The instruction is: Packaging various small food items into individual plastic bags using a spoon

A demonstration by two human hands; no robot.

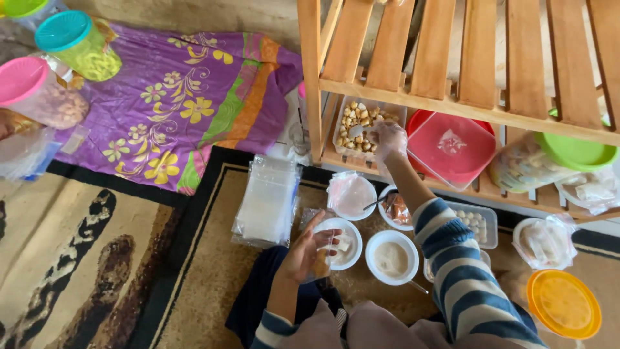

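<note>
My right hand (387, 140), in a thin clear glove, reaches into a clear tub of pale brown snack pieces (356, 123) on the low shelf of a wooden rack (452, 103) and grips a spoon or scoop there. My left hand (305, 249) holds a small clear plastic bag (321, 258) with a few pieces in it, above my lap. Just beyond it stand white bowls: one with pale chunks (342, 244), one with whitish powder (391, 257), one covered with a plastic bag (351, 194).
A stack of empty clear bags (268, 200) lies on the patterned rug. A red-lidded box (451, 148), a green-lidded jar (575, 152) and bagged snacks sit in the rack. Jars with teal (74, 42), pink (29, 87) and orange (564, 304) lids stand around, on purple flowered cloth (187, 97).
</note>
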